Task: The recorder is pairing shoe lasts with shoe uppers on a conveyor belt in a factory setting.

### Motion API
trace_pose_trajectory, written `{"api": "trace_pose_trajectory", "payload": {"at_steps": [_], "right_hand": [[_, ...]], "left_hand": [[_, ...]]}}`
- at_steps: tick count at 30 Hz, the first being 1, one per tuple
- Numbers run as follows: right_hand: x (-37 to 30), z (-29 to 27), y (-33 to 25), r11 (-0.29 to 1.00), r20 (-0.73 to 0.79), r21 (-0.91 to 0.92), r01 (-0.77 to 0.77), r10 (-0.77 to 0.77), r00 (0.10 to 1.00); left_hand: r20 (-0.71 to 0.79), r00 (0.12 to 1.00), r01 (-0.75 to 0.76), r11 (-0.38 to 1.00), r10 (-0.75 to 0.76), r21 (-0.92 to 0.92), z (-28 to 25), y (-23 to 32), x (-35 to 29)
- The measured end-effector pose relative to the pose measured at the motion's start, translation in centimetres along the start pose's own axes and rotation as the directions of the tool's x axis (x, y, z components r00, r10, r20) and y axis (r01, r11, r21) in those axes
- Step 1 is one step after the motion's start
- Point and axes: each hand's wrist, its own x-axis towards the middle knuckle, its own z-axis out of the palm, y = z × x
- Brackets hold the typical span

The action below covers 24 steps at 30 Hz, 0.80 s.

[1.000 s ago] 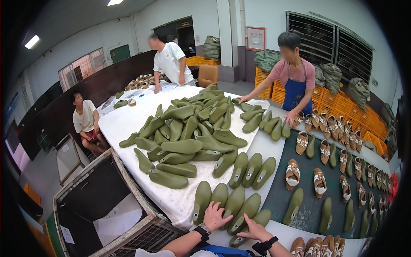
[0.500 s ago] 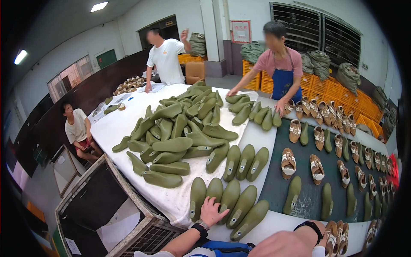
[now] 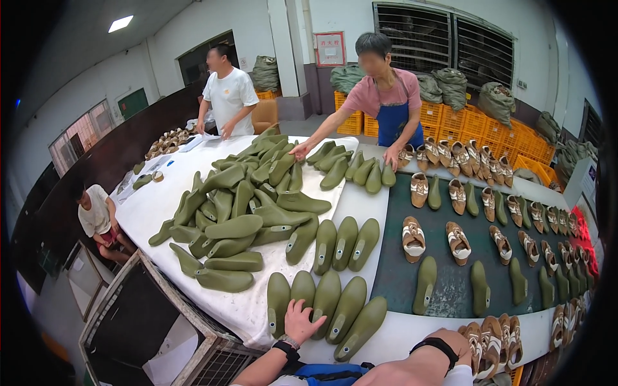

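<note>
Several olive-green shoe lasts (image 3: 347, 313) lie side by side along the table's near edge. My left hand (image 3: 304, 323) is closed around the heel end of the second shoe last (image 3: 304, 285) from the left, its thumb toward the third. Low on the right, my right hand (image 3: 459, 349) shows only in part past a black wristband, close to brown-and-white shoes (image 3: 489, 338); its fingers are hidden. Three more lasts (image 3: 346, 239) rest in a row beyond my left hand. Left of these, a large heap of lasts (image 3: 235, 226) covers the white-covered table (image 3: 145, 204).
A dark green surface (image 3: 444, 283) on the right carries rows of shoes and lasts. A wire-sided bin (image 3: 212, 344) stands at the near left. A co-worker (image 3: 386, 96) in a blue apron reaches over the table; another person (image 3: 232, 96) stands behind it, and one sits left.
The view has shifted, so everything sits further left. The aproned co-worker's hand has moved onto the heap. The standing person's raised hand has come down. My left hand stays at the same last.
</note>
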Motion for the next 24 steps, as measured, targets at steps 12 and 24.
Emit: {"api": "trace_pose_trajectory", "payload": {"at_steps": [12, 24], "right_hand": [[-0.2, 0.3, 0.5, 0.991, -0.034, 0.116, 0.066, -0.063, 0.997], [0.8, -0.2, -0.7, 0.958, 0.051, 0.272, -0.091, 0.08, 0.996]], "left_hand": [[-0.005, 1.0, 0.006, 1.0, -0.006, -0.013, 0.1, 0.2, 0.4], [-0.013, 1.0, 0.003, 1.0, -0.003, -0.007, 0.0, 0.2, 0.2]]}}
